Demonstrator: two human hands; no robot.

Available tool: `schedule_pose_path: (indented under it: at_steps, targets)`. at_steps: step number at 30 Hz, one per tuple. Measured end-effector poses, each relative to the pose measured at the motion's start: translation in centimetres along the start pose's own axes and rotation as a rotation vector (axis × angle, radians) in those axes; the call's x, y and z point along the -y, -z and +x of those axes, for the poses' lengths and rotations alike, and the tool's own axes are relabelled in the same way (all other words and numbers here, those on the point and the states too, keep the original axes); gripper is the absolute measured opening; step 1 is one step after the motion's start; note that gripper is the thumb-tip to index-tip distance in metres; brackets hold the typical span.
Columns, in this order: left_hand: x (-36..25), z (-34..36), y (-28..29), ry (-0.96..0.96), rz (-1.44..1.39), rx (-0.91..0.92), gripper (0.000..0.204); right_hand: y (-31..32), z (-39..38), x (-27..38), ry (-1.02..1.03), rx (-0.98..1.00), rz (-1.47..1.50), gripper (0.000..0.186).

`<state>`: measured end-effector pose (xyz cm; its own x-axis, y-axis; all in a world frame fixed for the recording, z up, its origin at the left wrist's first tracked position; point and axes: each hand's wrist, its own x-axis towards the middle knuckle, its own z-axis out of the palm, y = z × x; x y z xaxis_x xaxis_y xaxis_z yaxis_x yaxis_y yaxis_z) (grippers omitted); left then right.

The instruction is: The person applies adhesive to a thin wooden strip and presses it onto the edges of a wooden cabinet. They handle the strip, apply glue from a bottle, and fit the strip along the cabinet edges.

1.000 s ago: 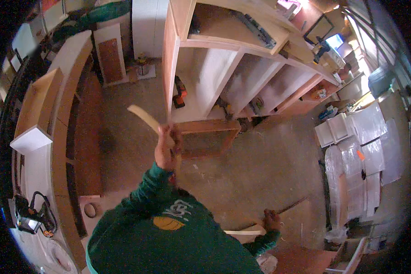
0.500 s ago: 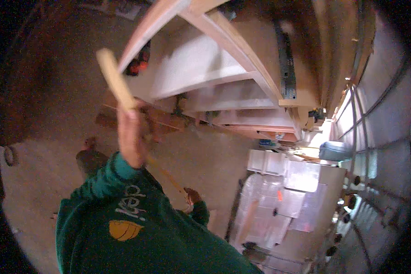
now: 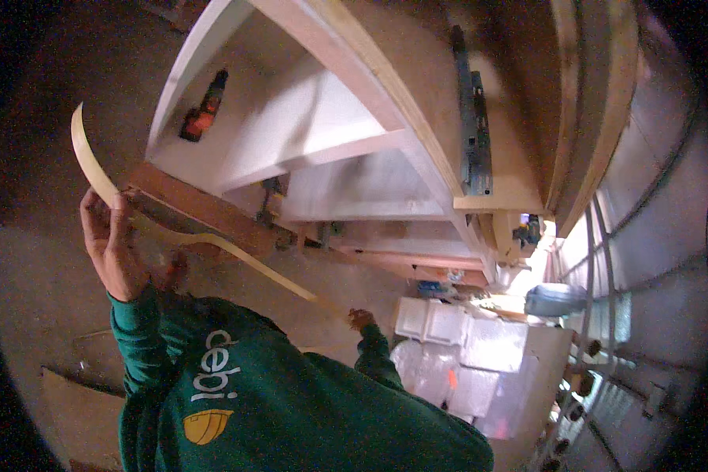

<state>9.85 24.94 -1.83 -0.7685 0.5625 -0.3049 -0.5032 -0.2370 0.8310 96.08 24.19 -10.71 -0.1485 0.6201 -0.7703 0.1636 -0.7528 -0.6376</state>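
Pale, thin, bowed wooden strip (image 3: 262, 268) stretches beside an open white-and-wood cabinet (image 3: 322, 55) toward my bare right hand (image 3: 360, 318), whose grip I cannot tell; my bare left hand (image 3: 119, 253) pinches it below its curling tip (image 3: 85, 149), which has swung away from the cabinet, likely giving it room.

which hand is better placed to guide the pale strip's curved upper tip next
Left, probably: the left hand pinches the pale strip just below that curved tip, while the right hand is far from it, its grip too small to make out.
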Motion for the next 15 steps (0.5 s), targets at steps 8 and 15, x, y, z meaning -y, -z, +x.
schedule_pose_path:
  at_steps: [8,15]
  targets:
    - [-0.9,-12.0,-10.2,0.065,-0.064,0.680,0.033,-42.1,7.1,14.8,0.715,-0.006,-0.492,0.038]
    - [-2.0,-13.6,-14.4,0.078,-0.033,0.870,0.039,-44.6,-0.8,23.2,0.451,0.294,-0.427,0.031]
